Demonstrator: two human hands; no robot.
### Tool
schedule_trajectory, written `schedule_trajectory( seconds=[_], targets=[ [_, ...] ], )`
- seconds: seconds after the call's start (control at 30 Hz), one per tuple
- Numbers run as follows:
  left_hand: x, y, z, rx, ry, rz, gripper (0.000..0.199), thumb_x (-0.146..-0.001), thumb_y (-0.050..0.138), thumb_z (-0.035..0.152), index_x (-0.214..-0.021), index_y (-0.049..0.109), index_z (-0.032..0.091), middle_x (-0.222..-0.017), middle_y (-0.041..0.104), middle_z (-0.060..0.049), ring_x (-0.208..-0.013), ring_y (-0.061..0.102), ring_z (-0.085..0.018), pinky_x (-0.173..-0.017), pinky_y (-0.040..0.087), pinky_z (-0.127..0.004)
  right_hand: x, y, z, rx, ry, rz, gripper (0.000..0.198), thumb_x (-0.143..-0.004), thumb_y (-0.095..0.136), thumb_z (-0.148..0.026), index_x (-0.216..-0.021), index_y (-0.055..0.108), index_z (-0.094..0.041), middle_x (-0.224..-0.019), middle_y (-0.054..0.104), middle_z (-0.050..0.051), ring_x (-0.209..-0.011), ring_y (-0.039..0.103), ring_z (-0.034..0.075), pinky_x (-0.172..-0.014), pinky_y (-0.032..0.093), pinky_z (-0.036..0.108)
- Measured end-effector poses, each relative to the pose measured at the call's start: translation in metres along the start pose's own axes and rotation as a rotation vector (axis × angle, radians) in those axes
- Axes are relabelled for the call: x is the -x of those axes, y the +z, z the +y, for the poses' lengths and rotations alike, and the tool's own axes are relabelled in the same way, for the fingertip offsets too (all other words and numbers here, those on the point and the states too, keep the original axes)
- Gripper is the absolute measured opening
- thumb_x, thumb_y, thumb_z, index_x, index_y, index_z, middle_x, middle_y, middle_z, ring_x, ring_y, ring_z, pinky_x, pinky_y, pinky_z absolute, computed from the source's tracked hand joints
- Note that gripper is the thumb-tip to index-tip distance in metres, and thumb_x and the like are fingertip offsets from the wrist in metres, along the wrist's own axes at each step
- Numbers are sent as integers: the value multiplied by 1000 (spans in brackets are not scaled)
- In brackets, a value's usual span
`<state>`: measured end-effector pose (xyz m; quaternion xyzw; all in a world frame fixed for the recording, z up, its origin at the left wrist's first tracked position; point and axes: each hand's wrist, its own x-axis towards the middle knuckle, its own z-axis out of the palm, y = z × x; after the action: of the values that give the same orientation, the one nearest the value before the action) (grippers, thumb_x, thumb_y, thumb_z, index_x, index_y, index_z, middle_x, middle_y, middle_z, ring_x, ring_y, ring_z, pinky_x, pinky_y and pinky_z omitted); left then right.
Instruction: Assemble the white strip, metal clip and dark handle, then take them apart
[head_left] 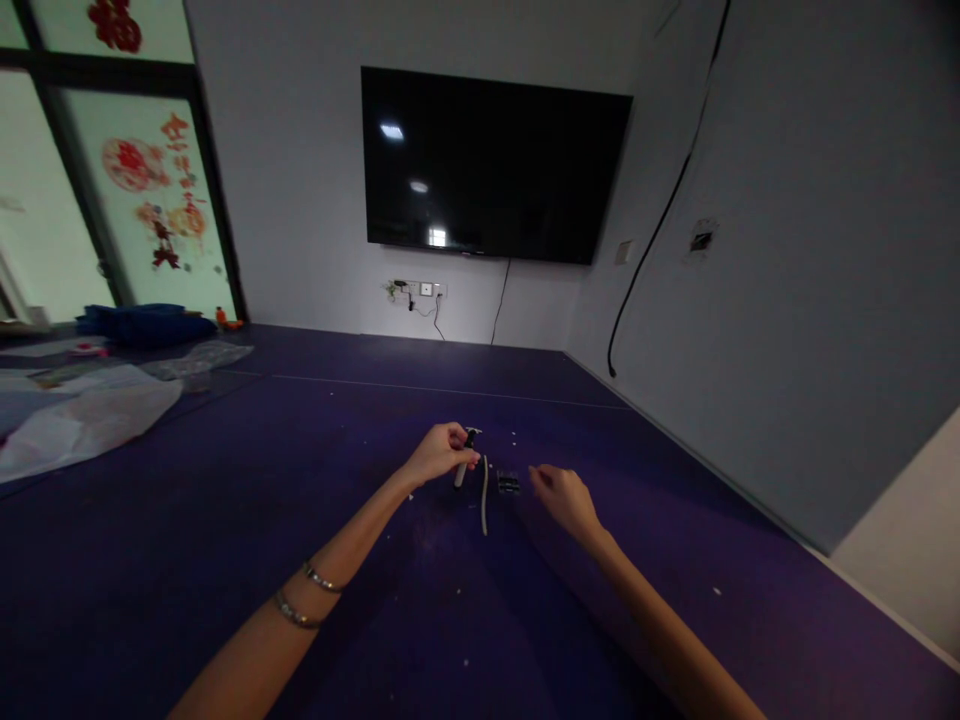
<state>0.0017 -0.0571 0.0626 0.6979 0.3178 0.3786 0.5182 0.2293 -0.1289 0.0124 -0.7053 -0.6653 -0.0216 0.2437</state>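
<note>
My left hand (pixel 442 455) pinches a slim pen-like tool (pixel 461 470) with a black upper part and a pale lower part; I cannot tell its exact kind. Just right of it, a thin pale strip (pixel 484 500), slightly curved, lies on the purple surface (pixel 420 600). Beyond the strip sits a small dark case (pixel 508 483) with a clear look. My right hand (pixel 566 498) is right of this case, apart from it, its fingers curled together; whatever is between them is hidden.
Small white bits (pixel 514 438) are scattered about. On the left lie crumpled clear plastic (pixel 202 358), a white sheet (pixel 112 415) and a dark blue cloth bundle (pixel 150 325). A television (pixel 495 165) hangs on the wall ahead; a black cable (pixel 649 250) hangs at right.
</note>
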Motion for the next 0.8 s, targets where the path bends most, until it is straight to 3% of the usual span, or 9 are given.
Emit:
schedule_trajectory(
  seconds=[0.17,0.33,0.43,0.53,0.63,0.8],
  targets=[
    [0,1,1,-33,10,9,24,-63,67,14,-71,45,15,-61,64,-2,-57,64,-15,-49,47,-22,-5,16,-50,27,0,-276,46,-85,36,-51,-75,69,-19,-77,69,9,-71,65,20,-58,43,25],
    [-2,0,-1,-103,88,-10,23,-61,69,18,-70,48,15,-64,65,-3,-58,64,-16,-51,46,-23,-11,40,-75,109,57,-264,49,-83,37,-51,-92,68,-14,-91,68,17,-84,65,29,-68,47,36],
    [-2,0,-1,-125,109,-9,24,-60,70,19,-68,48,15,-64,66,-3,-59,64,-16,-52,45,-23,-10,48,-83,164,48,-278,43,-83,40,-41,-94,67,-11,-92,68,19,-86,64,31,-71,47,39],
    [-1,1,3,-127,108,-4,22,-60,69,19,-68,49,14,-64,66,-4,-59,64,-15,-51,44,-22,-7,47,-85,173,41,-271,37,-83,38,-31,-93,67,-11,-92,67,19,-87,65,30,-73,47,39],
    [1,2,8,-119,98,-11,22,-60,70,20,-67,50,14,-62,65,-3,-55,62,-14,-48,42,-21,-10,35,-76,111,73,-253,37,-85,37,-31,-90,67,-11,-92,67,19,-84,65,28,-71,47,35],
    [4,6,15,-81,101,5,25,-57,71,16,-64,47,14,-58,62,0,-47,57,-10,-45,41,-20,-26,-8,-37,-237,43,-262,42,-88,33,-32,-73,66,-12,-65,66,10,-54,62,15,-56,43,23]
  ],
)
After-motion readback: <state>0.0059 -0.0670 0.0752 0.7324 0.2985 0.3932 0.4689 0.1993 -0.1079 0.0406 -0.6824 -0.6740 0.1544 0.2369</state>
